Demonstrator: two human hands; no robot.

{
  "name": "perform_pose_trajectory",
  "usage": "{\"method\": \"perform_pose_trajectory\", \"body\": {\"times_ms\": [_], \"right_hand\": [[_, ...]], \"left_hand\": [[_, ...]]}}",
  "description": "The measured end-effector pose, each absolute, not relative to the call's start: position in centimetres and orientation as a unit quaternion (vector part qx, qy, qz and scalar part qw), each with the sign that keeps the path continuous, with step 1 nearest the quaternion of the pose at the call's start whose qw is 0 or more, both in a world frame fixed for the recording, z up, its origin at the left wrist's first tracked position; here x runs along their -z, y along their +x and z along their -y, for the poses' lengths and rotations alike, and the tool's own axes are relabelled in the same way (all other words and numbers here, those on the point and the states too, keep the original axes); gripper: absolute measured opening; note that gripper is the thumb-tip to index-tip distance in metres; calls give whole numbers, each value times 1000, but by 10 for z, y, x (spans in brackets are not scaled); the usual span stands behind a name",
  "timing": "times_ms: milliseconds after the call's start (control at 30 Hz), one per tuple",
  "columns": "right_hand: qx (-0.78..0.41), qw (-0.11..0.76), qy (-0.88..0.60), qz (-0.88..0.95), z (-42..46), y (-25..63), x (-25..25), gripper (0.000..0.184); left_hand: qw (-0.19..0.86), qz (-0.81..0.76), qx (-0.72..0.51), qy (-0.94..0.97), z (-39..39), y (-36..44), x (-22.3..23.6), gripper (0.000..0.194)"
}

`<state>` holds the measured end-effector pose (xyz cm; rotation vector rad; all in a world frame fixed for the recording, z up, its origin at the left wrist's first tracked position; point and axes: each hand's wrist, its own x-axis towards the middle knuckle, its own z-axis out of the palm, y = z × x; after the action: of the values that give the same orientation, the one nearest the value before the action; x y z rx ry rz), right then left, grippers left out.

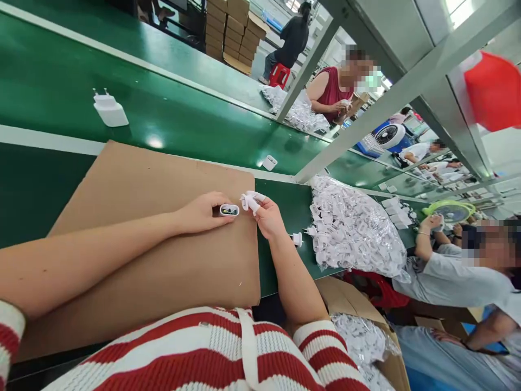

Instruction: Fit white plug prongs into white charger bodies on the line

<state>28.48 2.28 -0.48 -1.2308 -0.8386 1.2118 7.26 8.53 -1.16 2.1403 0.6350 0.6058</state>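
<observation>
My left hand [211,213] is closed round a white charger housing [229,206]. The housing's end faces me uncovered, and small electronic parts show inside. Just to its right, my right hand [264,212], with white covers on the fingertips, pinches a small white plug cap [244,201] with pins. A short gap separates the cap from the housing. Both hands are above a brown cardboard sheet [171,260] on the green bench. Near my right wrist lies another white plug cap [297,239].
A clear bag [358,222] full of white plug parts lies to the right. On the green belt [183,114] sit a white charger [110,110] and a white housing [269,162]. A metal post [313,168] rises beyond my right hand. A co-worker [451,266] sits at the right.
</observation>
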Motion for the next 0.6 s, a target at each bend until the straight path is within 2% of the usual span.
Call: {"method": "perform_pose_trajectory", "body": {"times_ms": [233, 400, 467, 600], "right_hand": [[-313, 544, -522, 578, -2, 264, -5, 25], [-115, 387, -527, 748, 6, 256, -7, 36], [-90, 346, -536, 765, 5, 255, -9, 37], [-59, 316, -543, 776, 3, 251, -13, 36]], "left_hand": [[419, -264, -234, 836, -85, 73, 11, 36], [428, -250, -239, 835, -85, 73, 10, 34], [423, -253, -234, 838, -85, 72, 10, 33], [426, -251, -237, 836, -84, 73, 7, 33]]}}
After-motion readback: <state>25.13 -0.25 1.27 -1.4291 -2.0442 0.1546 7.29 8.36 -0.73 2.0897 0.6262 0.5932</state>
